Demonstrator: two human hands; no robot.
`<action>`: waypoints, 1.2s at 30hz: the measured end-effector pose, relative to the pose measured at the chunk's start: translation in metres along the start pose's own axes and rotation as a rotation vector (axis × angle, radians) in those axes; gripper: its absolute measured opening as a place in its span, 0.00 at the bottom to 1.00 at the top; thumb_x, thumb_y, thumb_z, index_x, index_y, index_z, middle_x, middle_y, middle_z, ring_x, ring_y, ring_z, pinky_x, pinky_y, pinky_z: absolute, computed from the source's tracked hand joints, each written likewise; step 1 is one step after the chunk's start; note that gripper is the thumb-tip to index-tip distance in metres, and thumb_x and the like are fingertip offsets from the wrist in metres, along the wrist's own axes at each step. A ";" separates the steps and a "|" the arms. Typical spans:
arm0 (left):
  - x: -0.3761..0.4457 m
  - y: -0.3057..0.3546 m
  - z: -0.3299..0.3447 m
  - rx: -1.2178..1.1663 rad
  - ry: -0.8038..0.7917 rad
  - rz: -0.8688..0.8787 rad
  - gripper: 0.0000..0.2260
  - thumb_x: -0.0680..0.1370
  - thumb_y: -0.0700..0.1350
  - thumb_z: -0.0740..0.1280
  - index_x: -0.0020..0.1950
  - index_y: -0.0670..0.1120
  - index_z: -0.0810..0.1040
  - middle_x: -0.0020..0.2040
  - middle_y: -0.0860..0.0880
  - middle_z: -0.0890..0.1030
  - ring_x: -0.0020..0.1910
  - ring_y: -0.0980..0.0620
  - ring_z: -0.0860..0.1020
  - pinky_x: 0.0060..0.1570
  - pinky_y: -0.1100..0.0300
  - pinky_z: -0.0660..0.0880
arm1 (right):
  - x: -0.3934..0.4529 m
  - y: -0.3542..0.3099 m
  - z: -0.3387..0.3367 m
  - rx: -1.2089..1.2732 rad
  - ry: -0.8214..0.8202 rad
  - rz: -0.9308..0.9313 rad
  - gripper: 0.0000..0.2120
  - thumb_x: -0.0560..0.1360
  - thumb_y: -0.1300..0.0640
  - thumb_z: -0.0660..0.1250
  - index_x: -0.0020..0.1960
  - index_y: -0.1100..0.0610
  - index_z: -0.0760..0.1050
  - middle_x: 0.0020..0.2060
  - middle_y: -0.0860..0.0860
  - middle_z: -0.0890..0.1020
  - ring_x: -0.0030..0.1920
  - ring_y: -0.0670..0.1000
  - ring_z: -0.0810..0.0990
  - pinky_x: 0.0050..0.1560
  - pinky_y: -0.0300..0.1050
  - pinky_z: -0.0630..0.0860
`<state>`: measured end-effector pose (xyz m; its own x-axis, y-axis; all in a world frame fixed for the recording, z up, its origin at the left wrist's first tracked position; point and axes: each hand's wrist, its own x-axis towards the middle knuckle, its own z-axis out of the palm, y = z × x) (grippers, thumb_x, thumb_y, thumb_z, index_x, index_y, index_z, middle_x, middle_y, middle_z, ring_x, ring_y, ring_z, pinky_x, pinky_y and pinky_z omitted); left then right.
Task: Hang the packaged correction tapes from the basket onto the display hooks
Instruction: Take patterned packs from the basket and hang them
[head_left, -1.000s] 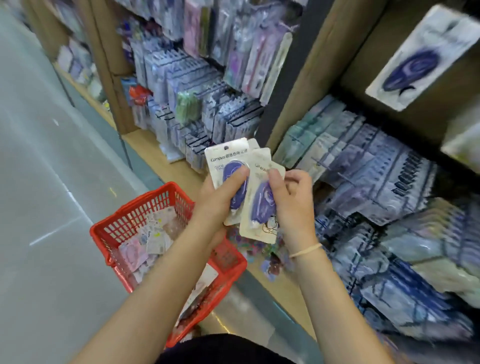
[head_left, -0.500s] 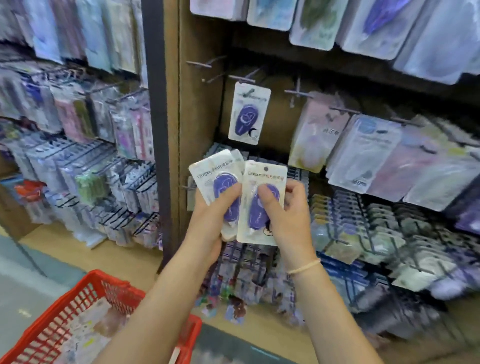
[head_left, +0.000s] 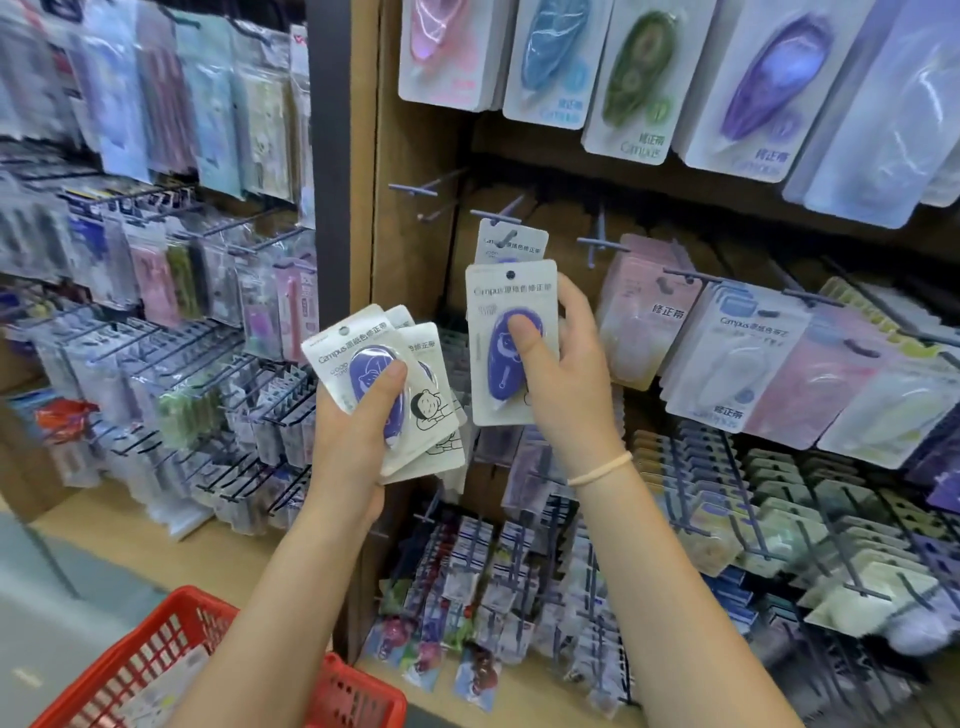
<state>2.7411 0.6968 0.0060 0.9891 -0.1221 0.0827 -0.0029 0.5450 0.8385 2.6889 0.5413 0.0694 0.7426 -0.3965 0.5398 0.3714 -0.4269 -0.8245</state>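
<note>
Blurred shelves (head_left: 156, 312); right hand (head_left: 566, 374) hides hung pack (head_left: 511, 244) behind held pack (head_left: 506, 312).

We see one packaged correction tape (head_left: 511, 343) held upright, a white card with a purple dispenser under a clear blister, its hang hole just below the hung pack (head_left: 511, 241) already on a display hook (head_left: 496, 215). Left of that hook and lower, a fanned stack of packs (head_left: 387, 389) tilts rightward. The red basket (head_left: 156, 665) sits far below the hook.
</note>
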 end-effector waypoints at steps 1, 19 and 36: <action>0.002 0.001 -0.001 0.000 0.004 0.000 0.19 0.80 0.43 0.70 0.71 0.43 0.74 0.58 0.45 0.86 0.55 0.45 0.85 0.48 0.49 0.85 | 0.006 -0.001 0.005 -0.010 0.013 -0.013 0.17 0.82 0.59 0.66 0.69 0.49 0.68 0.60 0.42 0.79 0.60 0.39 0.79 0.60 0.37 0.77; 0.015 0.000 0.004 0.016 -0.113 0.061 0.25 0.75 0.46 0.76 0.70 0.43 0.75 0.56 0.46 0.86 0.55 0.46 0.85 0.50 0.49 0.84 | 0.056 0.016 0.036 -0.067 0.171 0.054 0.17 0.82 0.58 0.66 0.70 0.57 0.69 0.49 0.36 0.75 0.45 0.27 0.77 0.46 0.25 0.75; 0.014 -0.018 0.010 0.029 -0.135 0.007 0.17 0.78 0.45 0.73 0.66 0.47 0.77 0.52 0.51 0.87 0.50 0.52 0.86 0.43 0.58 0.82 | -0.029 0.023 0.021 -0.010 -0.152 0.399 0.11 0.80 0.50 0.68 0.51 0.59 0.78 0.36 0.52 0.80 0.30 0.43 0.75 0.29 0.36 0.71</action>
<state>2.7537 0.6775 -0.0024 0.9603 -0.2297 0.1583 -0.0156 0.5222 0.8527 2.6876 0.5598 0.0311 0.9010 -0.4083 0.1467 0.0333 -0.2721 -0.9617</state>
